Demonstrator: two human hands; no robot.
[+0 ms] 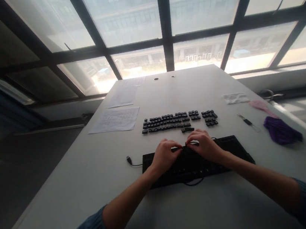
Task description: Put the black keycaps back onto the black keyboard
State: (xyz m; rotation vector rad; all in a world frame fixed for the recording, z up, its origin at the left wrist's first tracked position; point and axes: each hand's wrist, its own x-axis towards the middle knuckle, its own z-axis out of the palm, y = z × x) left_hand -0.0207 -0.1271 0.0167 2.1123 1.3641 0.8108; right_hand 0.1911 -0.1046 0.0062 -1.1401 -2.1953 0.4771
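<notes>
At left, the small black USB plug (129,160) lies just beside the end of the black rectangular plastic keyboard (188,168), which rests flat on the white surface (80,188) under both hands; judgement: keep its thin cable clear of the wrist so no tug turns the keyboard. Beyond the keyboard, small black plastic keycaps (171,121) stand in loose rows; knuckles are best kept low and away so as not to scatter them. For fine work at the far edge, light, even pressure from both sides seems right. Pose: the left hand (165,154) comes in from the lower left, wrist over the keyboard, thumb and forefinger tips drawn together near mid-edge. The right hand (204,146) mirrors it from the lower right, back of the hand up, thumb and forefinger likewise meeting, just beside the left's. Whether either pinches anything cannot be told; the fingers hide it. Farther right, well apart from the hand, lies a slim black-gripped tool (246,121).
</notes>
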